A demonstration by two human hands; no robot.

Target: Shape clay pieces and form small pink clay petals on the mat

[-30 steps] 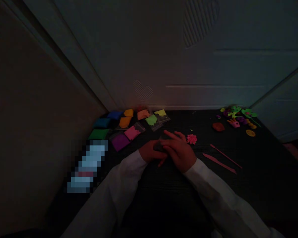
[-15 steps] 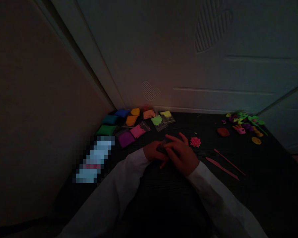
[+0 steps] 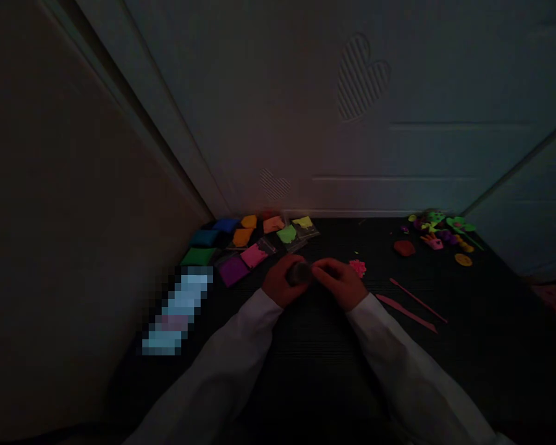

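My left hand is wrapped round a dark, rounded lump with a dull sheen; its kind is hard to make out in the dim light. My right hand has thumb and forefinger pinched together at the lump's right side. Whether anything sits in that pinch cannot be seen. Just behind the right hand lies a pink flower-like piece with many petals. To its right, a pink flat modelling knife and a thin pink stick tool rest on the dark table.
Bags of coloured clay, including a purple one and a green one, lie at back left. A pixelated bright screen is nearer. Back right hold a reddish-brown lump, a yellow disc and small clay figures. A white panel rises behind.
My right hand has drawn back from over my left and now pinches beside the dark lump, which shows more. The view has shifted slightly.
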